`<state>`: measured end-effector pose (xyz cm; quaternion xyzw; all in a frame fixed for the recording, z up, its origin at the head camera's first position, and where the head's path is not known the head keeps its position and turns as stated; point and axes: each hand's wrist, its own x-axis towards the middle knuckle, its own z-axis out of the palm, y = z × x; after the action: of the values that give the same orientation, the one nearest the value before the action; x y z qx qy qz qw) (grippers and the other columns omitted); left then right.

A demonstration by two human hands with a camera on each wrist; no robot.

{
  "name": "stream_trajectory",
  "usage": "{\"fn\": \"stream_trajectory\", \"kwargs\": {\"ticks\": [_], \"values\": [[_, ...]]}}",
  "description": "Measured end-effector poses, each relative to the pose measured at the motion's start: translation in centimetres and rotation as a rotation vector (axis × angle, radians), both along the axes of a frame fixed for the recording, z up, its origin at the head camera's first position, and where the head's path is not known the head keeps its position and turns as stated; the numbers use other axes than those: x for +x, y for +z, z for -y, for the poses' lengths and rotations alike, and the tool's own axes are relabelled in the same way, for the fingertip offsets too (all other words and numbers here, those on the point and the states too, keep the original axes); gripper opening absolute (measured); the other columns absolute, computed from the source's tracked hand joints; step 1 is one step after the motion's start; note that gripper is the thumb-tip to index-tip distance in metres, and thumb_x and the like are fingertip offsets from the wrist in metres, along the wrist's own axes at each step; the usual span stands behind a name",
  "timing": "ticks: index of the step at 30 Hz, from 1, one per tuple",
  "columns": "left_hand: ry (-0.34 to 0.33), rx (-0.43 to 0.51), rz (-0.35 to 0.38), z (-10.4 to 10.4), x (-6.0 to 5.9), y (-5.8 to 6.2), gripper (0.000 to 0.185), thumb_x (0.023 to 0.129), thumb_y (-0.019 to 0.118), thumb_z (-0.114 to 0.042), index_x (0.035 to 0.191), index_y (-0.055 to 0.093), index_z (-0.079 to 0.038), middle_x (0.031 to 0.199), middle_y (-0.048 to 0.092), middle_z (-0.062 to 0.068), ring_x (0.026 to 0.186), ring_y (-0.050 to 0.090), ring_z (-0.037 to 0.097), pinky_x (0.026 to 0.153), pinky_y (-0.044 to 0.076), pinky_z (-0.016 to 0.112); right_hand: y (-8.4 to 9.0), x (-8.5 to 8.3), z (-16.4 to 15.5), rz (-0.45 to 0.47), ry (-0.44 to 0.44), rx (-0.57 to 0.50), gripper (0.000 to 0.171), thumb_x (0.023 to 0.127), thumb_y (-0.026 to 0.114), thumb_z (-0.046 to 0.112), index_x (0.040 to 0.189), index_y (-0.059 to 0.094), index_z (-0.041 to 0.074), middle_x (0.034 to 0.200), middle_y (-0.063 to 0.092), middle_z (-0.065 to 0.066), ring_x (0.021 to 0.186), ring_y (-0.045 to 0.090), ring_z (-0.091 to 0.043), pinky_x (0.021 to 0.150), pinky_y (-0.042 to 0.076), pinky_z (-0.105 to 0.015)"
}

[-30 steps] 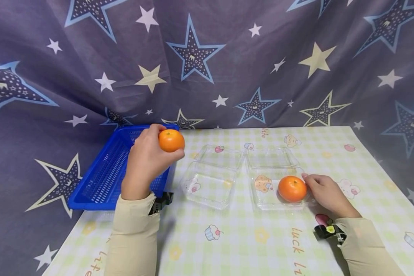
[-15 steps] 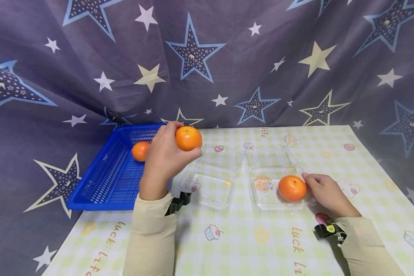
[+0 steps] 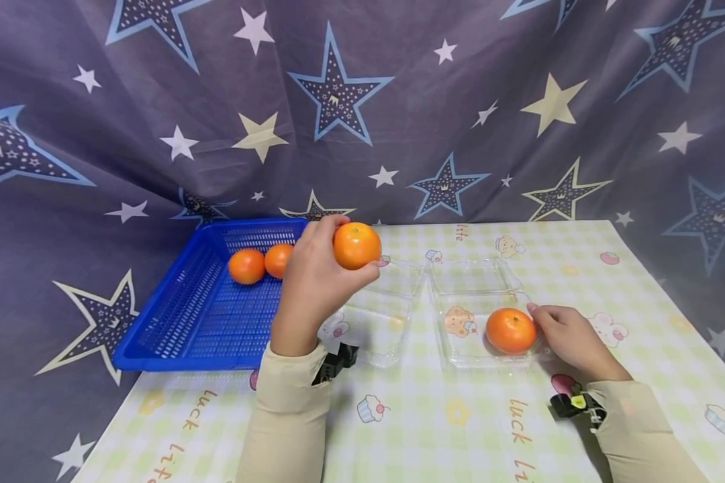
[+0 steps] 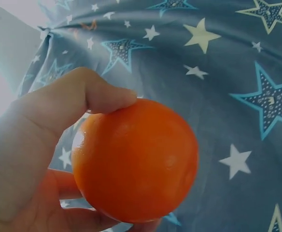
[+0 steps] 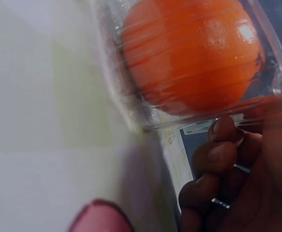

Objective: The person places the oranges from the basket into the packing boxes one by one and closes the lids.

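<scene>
My left hand (image 3: 319, 282) grips a mandarin (image 3: 357, 246) between thumb and fingers, raised above the left clear plastic container (image 3: 371, 335). In the left wrist view the thumb lies over the top of this mandarin (image 4: 136, 162), with fingers beneath it. A second mandarin (image 3: 511, 331) sits inside the right clear plastic container (image 3: 459, 355), at its right side. My right hand (image 3: 574, 341) pinches that container's right edge. The right wrist view shows curled fingers (image 5: 216, 157) just outside the clear wall, close to the mandarin (image 5: 194, 55).
A blue slotted basket (image 3: 133, 359) stands at the left with two mandarins (image 3: 246, 266) visible; my left hand partly covers one. Both containers have open lids (image 3: 474, 276) folded toward the back. A starry curtain (image 3: 362, 181) hangs behind the checked tablecloth (image 3: 435, 443).
My left hand has carried its mandarin rightward from over the basket to over the left container, uncovering the mandarins in the basket. The right hand has stayed at its container.
</scene>
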<state>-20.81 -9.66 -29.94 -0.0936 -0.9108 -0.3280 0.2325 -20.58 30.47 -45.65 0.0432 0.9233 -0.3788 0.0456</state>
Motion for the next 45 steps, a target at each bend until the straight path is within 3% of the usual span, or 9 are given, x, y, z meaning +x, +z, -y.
{"fn": "stream_trajectory", "kwargs": {"ticks": [3,6,10,13,20,28,32,37,45], "values": [[-0.016,0.003,-0.059,-0.5,-0.1,-0.5,0.073,0.071,0.087,-0.042,0.133,0.061,-0.016,0.122,0.063,0.007,0.100,0.059,0.025,0.085,0.053,0.043,0.2,-0.2,0.0,-0.011,0.004,0.003,0.067,0.107,0.033,0.060,0.113,0.069,0.003,0.085,0.055,-0.011,0.085,0.053,-0.028,0.072,0.039,-0.037],[-0.034,0.011,-0.107,-0.9,-0.1,-0.7,0.071,0.071,0.086,-0.040,0.132,0.061,-0.016,0.123,0.064,0.006,0.103,0.059,0.024,0.087,0.053,0.043,0.4,-0.4,0.2,-0.006,0.007,-0.001,0.069,0.106,0.034,0.062,0.115,0.068,0.003,0.085,0.054,-0.012,0.084,0.053,-0.029,0.072,0.040,-0.038],[-0.043,0.031,-0.096,-1.3,0.1,-0.9,0.073,0.071,0.087,-0.039,0.133,0.058,-0.015,0.126,0.064,0.004,0.104,0.060,0.022,0.088,0.055,0.042,0.7,-0.6,0.3,0.004,0.014,0.008,0.073,0.106,0.034,0.062,0.134,0.064,0.001,0.105,0.062,-0.016,0.097,0.054,-0.031,0.079,0.041,-0.041],[-0.056,0.041,-0.075,-1.9,0.1,-1.0,0.074,0.072,0.087,-0.038,0.134,0.055,-0.014,0.125,0.065,0.004,0.103,0.062,0.022,0.090,0.056,0.042,0.6,-0.6,0.1,-0.004,0.012,0.017,0.075,0.107,0.034,0.061,0.137,0.062,-0.001,0.119,0.064,-0.020,0.103,0.054,-0.033,0.083,0.043,-0.043],[-0.130,0.060,-0.066,-2.8,0.0,-1.5,0.070,0.074,0.087,-0.032,0.132,0.054,-0.012,0.126,0.059,0.007,0.106,0.060,0.024,0.095,0.056,0.045,0.1,-0.1,-0.2,-0.001,0.012,0.022,0.073,0.106,0.034,0.061,0.131,0.066,0.001,0.103,0.063,-0.014,0.096,0.054,-0.030,0.077,0.040,-0.038],[-0.167,0.058,-0.094,-3.4,0.0,-1.5,0.069,0.075,0.088,-0.032,0.133,0.055,-0.011,0.129,0.052,0.009,0.109,0.060,0.024,0.098,0.056,0.043,0.3,0.1,-0.1,0.019,0.007,0.018,0.078,0.106,0.032,0.063,0.135,0.062,-0.002,0.109,0.063,-0.018,0.097,0.055,-0.032,0.078,0.042,-0.039],[-0.195,0.037,-0.082,-3.9,0.1,-1.7,0.070,0.076,0.087,-0.032,0.134,0.055,-0.010,0.127,0.053,0.008,0.106,0.061,0.023,0.095,0.057,0.042,0.2,0.3,-0.1,0.035,0.003,0.010,0.078,0.106,0.032,0.062,0.138,0.060,-0.004,0.109,0.063,-0.018,0.097,0.055,-0.031,0.076,0.042,-0.039],[-0.206,0.011,-0.075,-4.6,0.1,-2.1,0.069,0.075,0.086,-0.033,0.134,0.056,-0.012,0.127,0.055,0.007,0.102,0.063,0.022,0.091,0.058,0.041,0.0,0.1,-0.1,0.005,0.003,0.008,0.072,0.107,0.033,0.062,0.124,0.068,0.002,0.093,0.059,-0.012,0.091,0.054,-0.029,0.075,0.039,-0.037],[-0.196,-0.094,-0.136,-5.4,-0.1,-2.4,0.069,0.072,0.087,-0.038,0.129,0.059,-0.011,0.124,0.060,0.005,0.111,0.058,0.023,0.096,0.051,0.042,0.0,0.0,0.0,0.020,0.003,-0.007,0.074,0.106,0.033,0.062,0.129,0.066,-0.001,0.097,0.062,-0.013,0.091,0.055,-0.028,0.074,0.041,-0.037]]}}
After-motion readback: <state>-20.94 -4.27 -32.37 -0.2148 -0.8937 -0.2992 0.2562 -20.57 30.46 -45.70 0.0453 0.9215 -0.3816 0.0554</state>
